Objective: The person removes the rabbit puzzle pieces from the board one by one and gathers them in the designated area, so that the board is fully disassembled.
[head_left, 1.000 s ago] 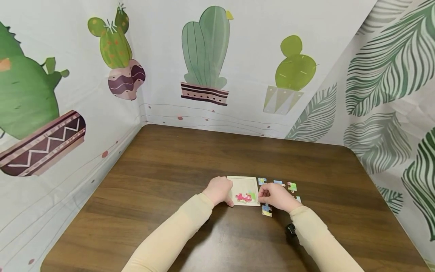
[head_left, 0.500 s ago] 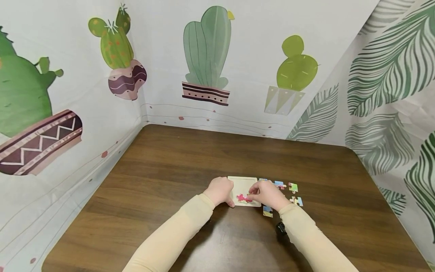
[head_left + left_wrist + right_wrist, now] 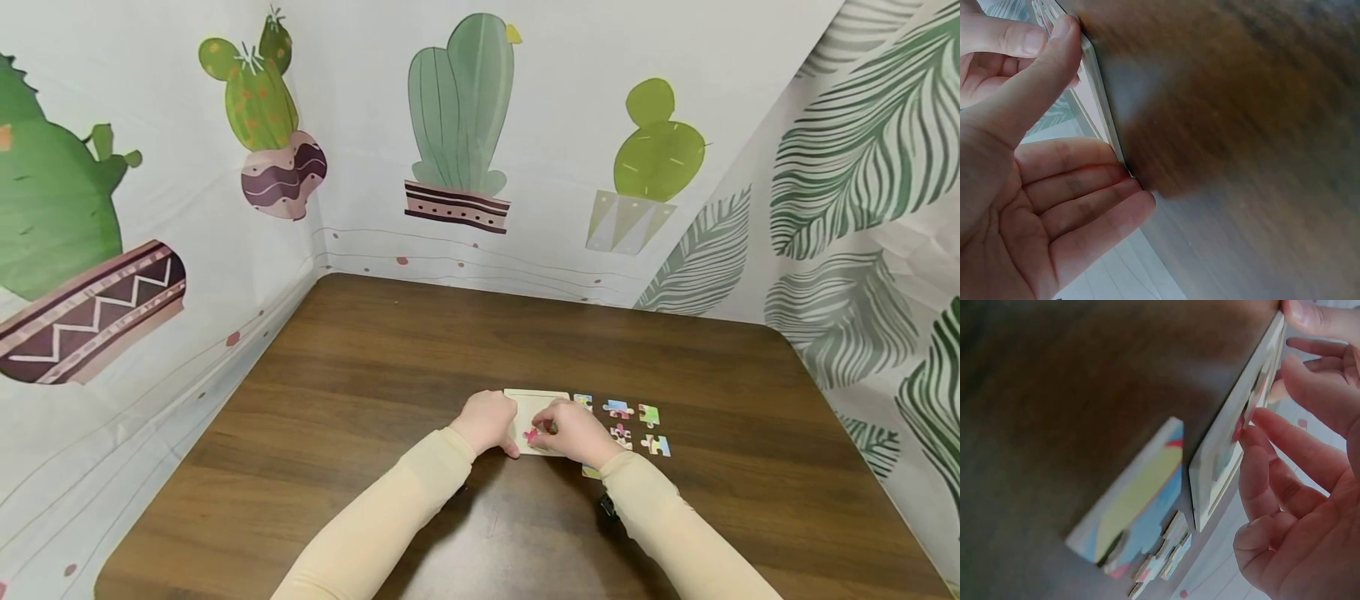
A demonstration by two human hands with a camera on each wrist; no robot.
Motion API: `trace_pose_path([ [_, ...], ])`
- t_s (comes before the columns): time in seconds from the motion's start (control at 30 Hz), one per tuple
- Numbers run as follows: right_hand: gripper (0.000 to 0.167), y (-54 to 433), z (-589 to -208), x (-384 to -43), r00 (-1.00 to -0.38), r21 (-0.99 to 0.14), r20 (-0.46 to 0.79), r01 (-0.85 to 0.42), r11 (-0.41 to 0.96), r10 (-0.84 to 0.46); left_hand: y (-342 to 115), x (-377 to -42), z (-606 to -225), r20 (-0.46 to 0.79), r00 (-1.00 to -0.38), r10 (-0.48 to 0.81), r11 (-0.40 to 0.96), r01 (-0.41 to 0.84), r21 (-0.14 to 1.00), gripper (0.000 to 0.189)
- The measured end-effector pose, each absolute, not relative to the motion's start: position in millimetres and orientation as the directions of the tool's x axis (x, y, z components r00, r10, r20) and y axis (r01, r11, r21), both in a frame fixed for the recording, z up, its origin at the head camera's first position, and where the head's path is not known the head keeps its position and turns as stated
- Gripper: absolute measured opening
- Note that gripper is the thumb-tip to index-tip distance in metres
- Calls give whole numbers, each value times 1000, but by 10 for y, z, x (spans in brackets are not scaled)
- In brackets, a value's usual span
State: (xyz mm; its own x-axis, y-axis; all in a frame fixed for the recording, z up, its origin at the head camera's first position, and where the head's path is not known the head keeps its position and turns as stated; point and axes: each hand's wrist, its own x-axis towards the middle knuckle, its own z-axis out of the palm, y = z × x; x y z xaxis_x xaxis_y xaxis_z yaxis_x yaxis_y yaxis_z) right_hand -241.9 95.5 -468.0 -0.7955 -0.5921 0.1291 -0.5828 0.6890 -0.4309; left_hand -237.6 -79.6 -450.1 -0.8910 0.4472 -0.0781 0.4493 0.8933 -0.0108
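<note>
A small pale wooden puzzle tray [image 3: 536, 394] lies on the table between the two hands. My left hand [image 3: 487, 422] holds its left side; in the left wrist view the thumb [image 3: 1063, 37] lies along one edge and the other fingers touch the tray's side. My right hand [image 3: 576, 429] reaches over the tray's near right part. Its fingertips pinch a pink-red jigsaw piece [image 3: 1239, 427] inside the tray, low against the base. The hand hides much of the piece and the tray's right half in the head view.
Several loose jigsaw pieces lie right of the tray, among them a blue one [image 3: 618, 409], a green one [image 3: 648, 414] and a yellow-and-blue one [image 3: 1141, 500] near the tray's corner. The brown table [image 3: 420, 350] meets a cactus-print cloth [image 3: 555, 167] behind.
My right hand has moved left from the tray's right edge to over the pink pieces inside it, uncovering loose pieces on the right. The left hand stays on the tray.
</note>
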Motion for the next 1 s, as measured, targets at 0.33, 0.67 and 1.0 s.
trace_pose_path([
  [0.33, 11, 940, -4689, -2401, -799, -430, 134, -580, 692, -586, -796, -2378, -4500, -70, -886, 459, 888, 461, -8, 46],
  [0.67, 9, 920, -4690, -2387, -812, -441, 136, -563, 699, -568, -797, -2359, -4472, -61, -887, 458, 888, 460, -13, 45],
  [1.0, 9, 895, -4681, -2425, -835, -493, 79, -507, 707, -544, -787, -2362, -4470, -69, -887, 457, 888, 459, -20, 45],
])
